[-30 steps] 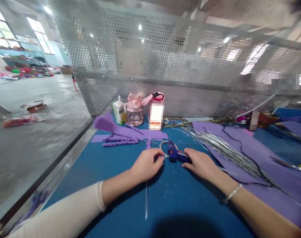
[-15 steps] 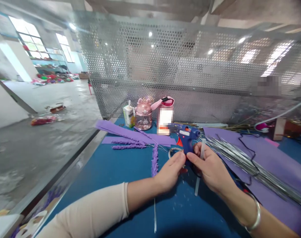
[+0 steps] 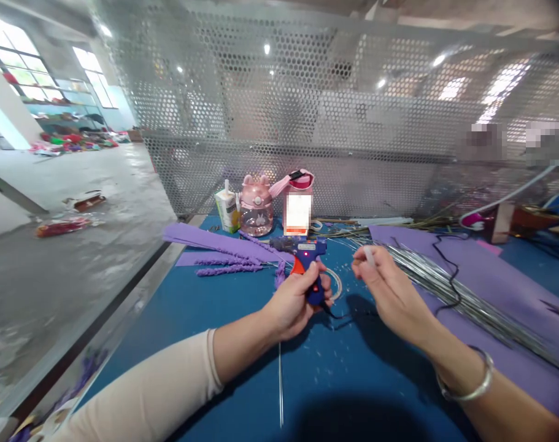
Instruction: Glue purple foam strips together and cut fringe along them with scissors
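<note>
Left hand (image 3: 294, 305) grips a blue glue gun (image 3: 312, 248); right hand (image 3: 394, 296) pinches a whitish stick (image 3: 369, 256). Behind, a carton (image 3: 225, 212) with a straw (image 3: 226, 185) stands beside a pink-lidded bottle (image 3: 256, 207).

At centre, the blue plastic glue gun (image 3: 313, 253) looks smooth; at right, thin silver metal wires (image 3: 472, 305) gleam over matt purple sheets (image 3: 500, 282).

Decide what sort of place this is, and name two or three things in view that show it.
Probably a craft workshop: the left hand holds a blue glue gun, and a bundle of thin, shiny wires lies over purple sheet material on the blue table.
</note>
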The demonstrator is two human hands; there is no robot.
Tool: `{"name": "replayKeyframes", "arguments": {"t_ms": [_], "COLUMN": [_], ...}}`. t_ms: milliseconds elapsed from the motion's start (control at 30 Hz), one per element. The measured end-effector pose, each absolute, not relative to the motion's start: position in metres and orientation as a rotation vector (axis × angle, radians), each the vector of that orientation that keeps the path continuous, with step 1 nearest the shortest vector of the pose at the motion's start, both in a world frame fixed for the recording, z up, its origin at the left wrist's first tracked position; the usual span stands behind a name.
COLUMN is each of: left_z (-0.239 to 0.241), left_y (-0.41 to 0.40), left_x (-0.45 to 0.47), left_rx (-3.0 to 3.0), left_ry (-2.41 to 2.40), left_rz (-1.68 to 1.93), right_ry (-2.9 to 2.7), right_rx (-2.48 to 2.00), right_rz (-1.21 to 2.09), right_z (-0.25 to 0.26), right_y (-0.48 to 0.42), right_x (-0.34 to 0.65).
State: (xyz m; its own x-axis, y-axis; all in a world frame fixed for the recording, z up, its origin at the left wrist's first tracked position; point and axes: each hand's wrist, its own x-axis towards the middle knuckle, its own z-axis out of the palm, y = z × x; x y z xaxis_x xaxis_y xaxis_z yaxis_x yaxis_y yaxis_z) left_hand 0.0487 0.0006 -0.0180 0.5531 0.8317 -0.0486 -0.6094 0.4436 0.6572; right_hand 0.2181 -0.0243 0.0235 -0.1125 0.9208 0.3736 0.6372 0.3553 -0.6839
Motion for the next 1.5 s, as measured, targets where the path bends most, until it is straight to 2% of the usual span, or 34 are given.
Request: {"name": "replayKeyframes", "arguments": {"t_ms": [100,300,967,1133,1333,1400,1500], "left_z": [-0.020,-0.023,-0.025,-0.023,-0.027,-0.028,-0.027], "left_y": [-0.003,-0.007,-0.017,-0.021,-0.022,-0.023,-0.023], "left_x": [0.049,0.050,0.054,0.055,0.055,0.055,0.054], "left_rx": [0.679,0.741,0.902,0.925,1.072,1.098,1.153], "left_ry": [0.343,0.305,0.303,0.339,0.547,0.549,0.544], "left_rz": [0.859,0.832,0.898,0.905,0.929,0.903,0.876], "right_ry": [-1.993,-2.071,-2.044,-2.052,-2.039,-2.043,-2.010], "right_rx": [-1.501,-1.467,-1.343,-1.362,-1.372,-1.385,-1.446], "right_rz": [0.180,-0.008,0.413,0.344,-0.164,-0.130,0.123], "right_z": [0.031,0.040,0.046,0.047,0.044,0.042,0.041], "right_y": [-0.027,-0.029,-0.021,-0.023,-0.037,-0.039,-0.039], "right_x": [0.224,0.224,0.239,0.239,0.228,0.223,0.219]}}
